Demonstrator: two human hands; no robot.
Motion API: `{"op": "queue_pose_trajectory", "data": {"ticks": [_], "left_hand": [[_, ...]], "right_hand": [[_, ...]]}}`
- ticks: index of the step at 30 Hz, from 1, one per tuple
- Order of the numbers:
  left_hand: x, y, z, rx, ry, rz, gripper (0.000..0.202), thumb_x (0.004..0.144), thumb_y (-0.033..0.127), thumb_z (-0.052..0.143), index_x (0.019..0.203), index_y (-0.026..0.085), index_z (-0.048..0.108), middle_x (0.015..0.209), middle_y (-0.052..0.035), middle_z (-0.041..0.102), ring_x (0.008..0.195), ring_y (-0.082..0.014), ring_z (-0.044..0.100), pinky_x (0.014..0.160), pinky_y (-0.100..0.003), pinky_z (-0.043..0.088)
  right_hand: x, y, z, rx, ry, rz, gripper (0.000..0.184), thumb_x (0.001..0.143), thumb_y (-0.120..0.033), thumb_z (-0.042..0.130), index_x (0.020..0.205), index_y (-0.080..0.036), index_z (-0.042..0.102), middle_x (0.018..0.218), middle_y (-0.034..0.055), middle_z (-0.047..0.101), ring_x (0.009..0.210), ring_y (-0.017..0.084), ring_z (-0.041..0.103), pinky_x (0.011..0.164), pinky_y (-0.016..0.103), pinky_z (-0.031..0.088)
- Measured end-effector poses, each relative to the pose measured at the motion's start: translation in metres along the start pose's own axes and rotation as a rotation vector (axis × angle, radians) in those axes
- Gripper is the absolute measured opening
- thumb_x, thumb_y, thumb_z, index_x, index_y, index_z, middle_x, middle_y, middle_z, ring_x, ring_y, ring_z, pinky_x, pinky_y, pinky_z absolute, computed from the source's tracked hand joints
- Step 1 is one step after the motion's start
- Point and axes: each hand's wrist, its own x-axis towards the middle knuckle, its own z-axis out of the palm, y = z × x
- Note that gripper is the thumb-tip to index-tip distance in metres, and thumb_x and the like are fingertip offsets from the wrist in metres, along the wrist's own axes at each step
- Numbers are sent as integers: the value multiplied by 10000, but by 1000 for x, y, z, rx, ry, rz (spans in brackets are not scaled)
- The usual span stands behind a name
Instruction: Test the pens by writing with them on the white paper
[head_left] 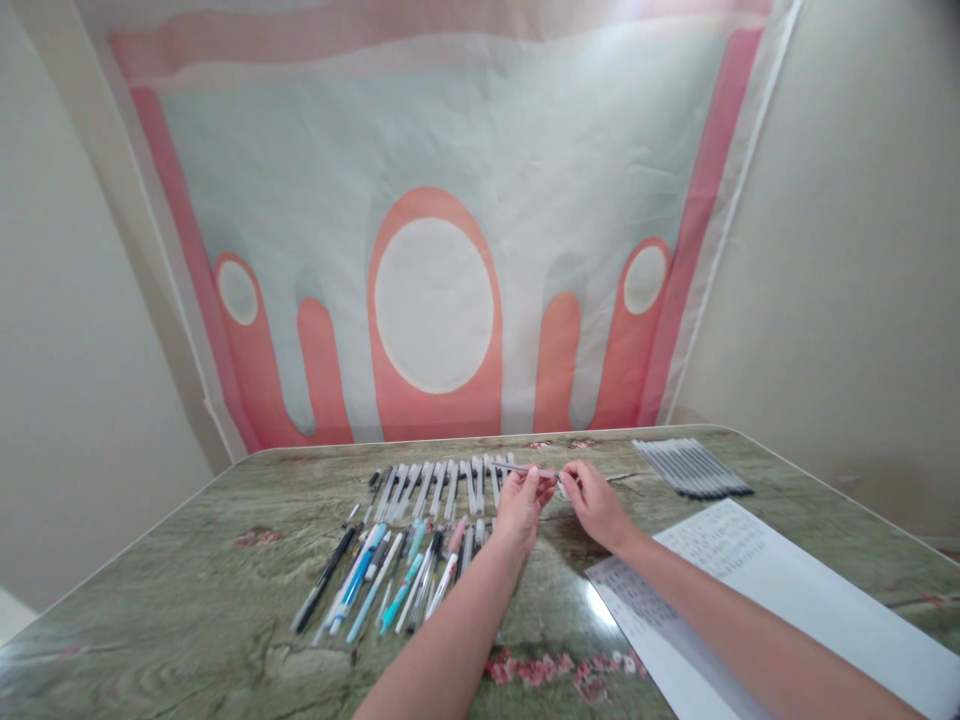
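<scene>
In front of me, above the table, a slim pen [511, 467] lies almost level between my two hands. My left hand [520, 512] pinches its barrel with thumb and fingers, and the pen's left end sticks out past them. At the pen's right end, the fingertips of my right hand [598, 507] are closed; a small dark piece shows there, too blurred to make out. Just left of my left hand runs a row of clear-barrelled pens [422, 490] with dark grips. Nearer to me lies a group of mixed pens [386, 585] in blue, teal, white, black and pink.
Several thin refill-like sticks [694, 468] with dark ends lie side by side at the back right. A white sheet [799, 600] with handwriting is under my right forearm. The table [187, 590] has a wood and blossom print, and its far edge meets a patterned hanging [521, 150].
</scene>
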Motion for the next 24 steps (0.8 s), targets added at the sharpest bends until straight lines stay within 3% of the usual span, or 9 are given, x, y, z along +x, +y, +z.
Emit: {"op": "queue_pose_trajectory", "data": {"ticks": [7, 13, 21, 24], "left_hand": [[0, 1, 4, 14, 24, -19, 191, 715, 248, 631, 804, 142, 499, 797, -68, 651, 660, -104, 603, 648, -226, 463], [0, 5, 3, 3, 25, -5, 186, 717, 266, 629, 789, 139, 514, 803, -65, 649, 658, -99, 600, 665, -225, 462], [1, 4, 2, 23, -17, -19, 211, 692, 249, 650, 807, 142, 509, 820, -67, 655, 704, -115, 614, 671, -229, 465], [2, 4, 2, 23, 10, -11, 200, 700, 254, 640, 803, 143, 510, 829, -66, 655, 704, -110, 612, 661, -219, 458]], "right_hand": [[2, 3, -2, 133, -103, 120, 343, 900, -351, 273, 699, -197, 504, 622, 10, 558, 598, 151, 526, 588, 267, 399], [2, -4, -7, 111, -55, 12, 194, 848, -354, 404, 889, -192, 503, 805, 44, 570, 699, 164, 525, 626, 278, 418], [2, -1, -4, 56, -101, 7, 317, 898, -326, 287, 704, -202, 505, 667, 21, 536, 669, 164, 503, 643, 279, 398], [3, -3, -6, 95, -98, 42, 287, 897, -334, 291, 767, -200, 509, 687, 14, 544, 651, 154, 504, 623, 268, 401]]}}
